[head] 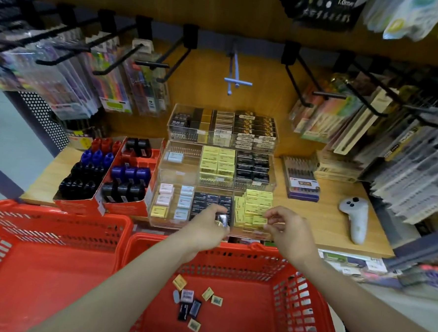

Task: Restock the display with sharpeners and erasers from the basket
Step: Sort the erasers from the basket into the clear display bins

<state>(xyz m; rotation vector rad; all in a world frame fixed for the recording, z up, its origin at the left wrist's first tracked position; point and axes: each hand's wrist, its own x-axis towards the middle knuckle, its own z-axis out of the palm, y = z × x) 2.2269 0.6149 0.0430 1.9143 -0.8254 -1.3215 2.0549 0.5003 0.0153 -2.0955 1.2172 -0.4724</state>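
Observation:
A clear tiered display (210,227) on the wooden shelf holds rows of pink, blue, yellow and black erasers. My left hand (206,226) pinches a black eraser (222,220) over the front tier's black section. My right hand (289,231) hovers beside it, fingers loosely curled, by the yellow erasers (257,206), holding nothing I can see. Below my arms, a red basket (304,299) holds several loose erasers (191,301) on its floor. Two red cardboard trays (123,206) at the left carry red, blue and black sharpeners (124,190).
A second red basket (27,256) stands at the left. A white controller (355,218) lies on the wooden shelf (324,223) at the right. A pen box (301,182) sits beside the display. Black hooks with packaged pens hang above on both sides.

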